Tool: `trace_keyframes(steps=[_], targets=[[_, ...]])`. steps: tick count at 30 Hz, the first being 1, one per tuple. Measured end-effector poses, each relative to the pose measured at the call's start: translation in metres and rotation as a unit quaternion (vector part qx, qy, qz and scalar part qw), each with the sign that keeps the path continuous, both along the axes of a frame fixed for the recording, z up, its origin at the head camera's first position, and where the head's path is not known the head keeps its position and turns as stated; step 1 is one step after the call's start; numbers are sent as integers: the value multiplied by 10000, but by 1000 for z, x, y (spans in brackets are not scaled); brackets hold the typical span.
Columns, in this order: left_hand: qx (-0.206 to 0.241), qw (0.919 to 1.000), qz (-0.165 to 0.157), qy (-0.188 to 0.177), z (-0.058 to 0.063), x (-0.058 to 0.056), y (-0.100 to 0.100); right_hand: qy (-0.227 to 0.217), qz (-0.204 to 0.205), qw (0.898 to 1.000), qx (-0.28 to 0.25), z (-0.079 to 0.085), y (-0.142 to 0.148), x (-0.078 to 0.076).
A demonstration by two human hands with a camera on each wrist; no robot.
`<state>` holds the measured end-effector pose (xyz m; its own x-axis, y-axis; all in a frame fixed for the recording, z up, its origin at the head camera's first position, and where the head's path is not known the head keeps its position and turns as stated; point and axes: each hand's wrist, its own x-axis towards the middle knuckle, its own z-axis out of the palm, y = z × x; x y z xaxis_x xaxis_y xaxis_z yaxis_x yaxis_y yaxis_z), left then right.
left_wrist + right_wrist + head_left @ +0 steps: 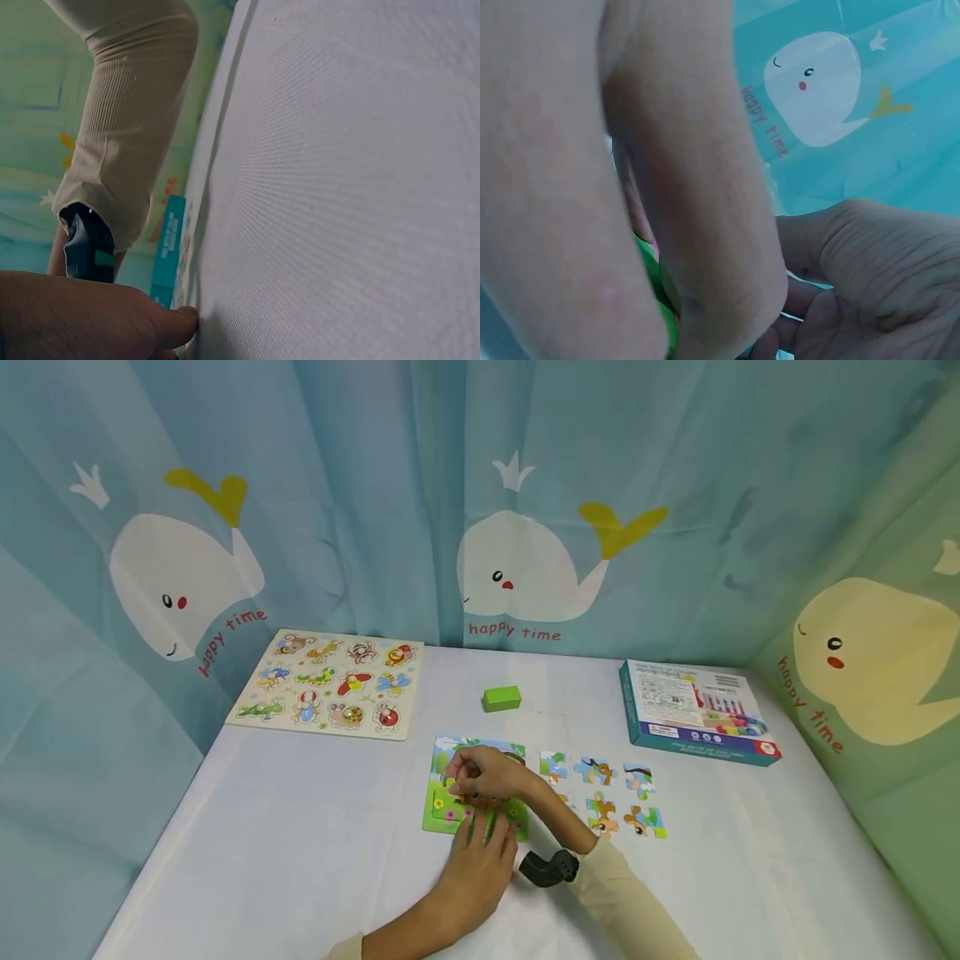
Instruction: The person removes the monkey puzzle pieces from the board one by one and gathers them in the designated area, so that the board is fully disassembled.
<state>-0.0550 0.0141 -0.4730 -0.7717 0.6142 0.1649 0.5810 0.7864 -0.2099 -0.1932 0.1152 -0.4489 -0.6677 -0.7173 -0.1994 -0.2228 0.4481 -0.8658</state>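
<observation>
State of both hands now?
Left hand: open, resting on the puzzle board.
Right hand: curled over the board; can't tell if it's holding anything.

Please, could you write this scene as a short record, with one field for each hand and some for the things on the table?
Left hand: rests with extended fingers on the near edge of a flat green-and-blue picture puzzle board
Right hand: curls over the same board; whether it pinches anything is unclear
Right of the board: loose multicoloured jigsaw pieces, in two rows
Beyond the board: bright green rectangular block
Far left: cream rectangular board with bug pictures
Far right: teal printed box
</observation>
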Motion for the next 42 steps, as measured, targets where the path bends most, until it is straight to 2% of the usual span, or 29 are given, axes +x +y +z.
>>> trace_keyframes(steps=[6, 12, 14, 22, 27, 31, 37, 42], targets=[[-113, 9999, 32, -105, 1, 1, -1, 77, -215, 9993, -296, -2, 3, 0], [-19, 9996, -11, 279, -1, -2, -2, 219, -517, 9951, -811, 4, 12, -1], [12, 9996, -29, 298, -1, -2, -2, 174, -679, 9931, -936, 6, 17, 0], [109, 9997, 6, -210, 2, -5, -2, 267, -1494, 9812, -1192, 18, 48, 9], [114, 9998, 54, -144, 3, -5, -2, 320, -1960, 9740, -1094, 23, 76, 25], [130, 9999, 43, -75, 3, -4, -2, 163, -2146, 9733, -801, 24, 96, 45], [38, 10000, 58, -13, 2, -3, -1, 56, -2281, 9725, -466, 15, 120, 77], [59, 10000, 38, 47, 2, -3, -1, 12, -2616, 9651, -117, 3, 128, 97]])
